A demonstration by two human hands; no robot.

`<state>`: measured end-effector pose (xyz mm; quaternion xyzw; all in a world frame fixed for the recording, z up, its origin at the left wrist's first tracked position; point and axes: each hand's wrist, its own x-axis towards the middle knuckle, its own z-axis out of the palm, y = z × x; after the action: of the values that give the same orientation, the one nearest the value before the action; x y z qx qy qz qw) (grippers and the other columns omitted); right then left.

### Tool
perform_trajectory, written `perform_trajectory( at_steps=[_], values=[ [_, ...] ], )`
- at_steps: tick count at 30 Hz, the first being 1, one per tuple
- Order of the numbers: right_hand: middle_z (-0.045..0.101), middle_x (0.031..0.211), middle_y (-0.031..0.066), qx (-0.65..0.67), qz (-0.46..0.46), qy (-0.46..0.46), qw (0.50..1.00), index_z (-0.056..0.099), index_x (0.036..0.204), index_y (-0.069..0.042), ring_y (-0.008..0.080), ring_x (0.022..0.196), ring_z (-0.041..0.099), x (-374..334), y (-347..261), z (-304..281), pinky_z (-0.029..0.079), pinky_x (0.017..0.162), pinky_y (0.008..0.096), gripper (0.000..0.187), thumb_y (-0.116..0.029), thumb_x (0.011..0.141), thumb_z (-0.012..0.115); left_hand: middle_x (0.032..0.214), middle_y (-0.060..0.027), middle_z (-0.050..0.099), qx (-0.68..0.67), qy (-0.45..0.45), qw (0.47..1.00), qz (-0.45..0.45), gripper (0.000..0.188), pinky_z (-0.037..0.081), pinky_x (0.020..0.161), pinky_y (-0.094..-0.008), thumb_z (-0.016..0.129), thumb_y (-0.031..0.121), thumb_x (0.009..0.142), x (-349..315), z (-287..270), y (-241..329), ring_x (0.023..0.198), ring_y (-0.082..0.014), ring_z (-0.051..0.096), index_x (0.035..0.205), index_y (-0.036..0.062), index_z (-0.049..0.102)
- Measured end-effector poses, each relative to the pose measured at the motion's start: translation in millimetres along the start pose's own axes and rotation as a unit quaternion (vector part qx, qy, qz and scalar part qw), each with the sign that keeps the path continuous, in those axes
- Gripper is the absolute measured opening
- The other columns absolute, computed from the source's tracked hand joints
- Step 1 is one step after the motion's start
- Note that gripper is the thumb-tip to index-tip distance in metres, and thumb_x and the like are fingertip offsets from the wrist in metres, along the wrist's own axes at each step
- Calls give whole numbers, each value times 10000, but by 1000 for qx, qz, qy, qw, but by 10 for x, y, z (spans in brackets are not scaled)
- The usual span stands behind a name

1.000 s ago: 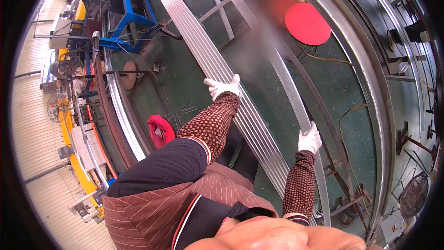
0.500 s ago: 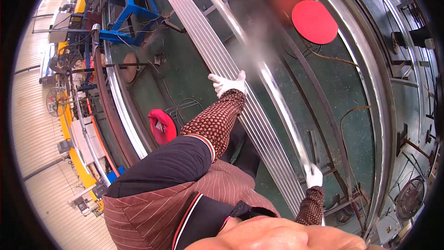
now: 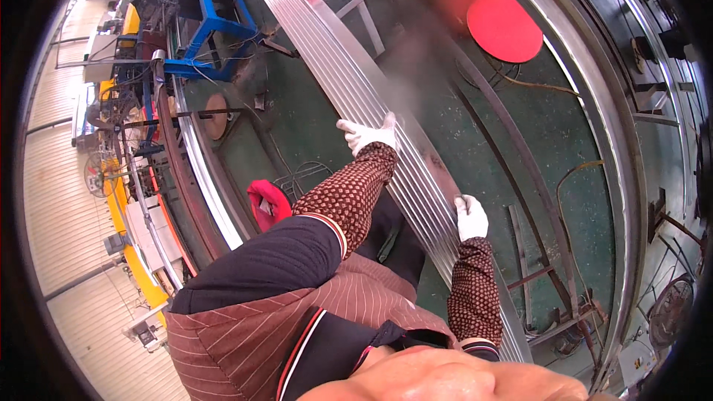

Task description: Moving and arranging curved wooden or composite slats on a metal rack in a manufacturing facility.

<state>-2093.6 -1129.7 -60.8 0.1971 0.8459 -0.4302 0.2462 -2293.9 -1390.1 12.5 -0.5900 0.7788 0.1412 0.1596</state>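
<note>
Long silvery metal profiles (image 3: 327, 56) lie side by side, running diagonally from the far left to the near right in front of me. My left hand (image 3: 369, 136), in a white glove, rests at their left edge with thumb and fingers spread apart. Along the right side of the row lies another long metal profile (image 3: 423, 137), wider and smooth-faced, with a reddish mark toward its far end. Fingers of my white-gloved right hand (image 3: 471, 217) are closed on the outer edge of this profile. A blurred smudge hides part of its middle.
A red round stool (image 3: 505, 27) stands at far right, beside a long curved-looking metal rail (image 3: 620, 141). At left are a blue metal frame (image 3: 212, 26) and a red padded seat (image 3: 269, 205). Dark support bars (image 3: 490, 96) cross the green floor (image 3: 549, 126).
The separate shiny profile has moved left against the row and turned its wide face up. My right hand has shifted up and left along it. The left hand has barely moved.
</note>
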Motion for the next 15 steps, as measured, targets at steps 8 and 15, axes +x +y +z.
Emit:
perform_trajectory(
  at_steps=[8, 15],
  values=[
    [719, 1445, 240, -5, 4, 152, 988, 638, 1568, -70, 420, 1352, 667, -417, 208, -272, 496, 1194, 517, 567, -363, 1087, 697, 1597, -311, 527, -45, -23, 999, 7, 1372, 587, 1164, -553, 933, 590, 855, -108, 61, 27, 1363, -449, 679, 1740, 43, 38],
    [660, 1484, 293, -268, -16, 314, 911, 602, 1571, -54, 526, 1371, 608, -1491, 1131, -120, 450, 1195, 636, 635, -481, 1105, 547, 1667, -329, 390, -23, 57, 986, 157, 1485, 577, 1157, -538, 963, 643, 780, 132, 278, -194, 1396, -449, 643, 1787, 85, 25]
  ],
)
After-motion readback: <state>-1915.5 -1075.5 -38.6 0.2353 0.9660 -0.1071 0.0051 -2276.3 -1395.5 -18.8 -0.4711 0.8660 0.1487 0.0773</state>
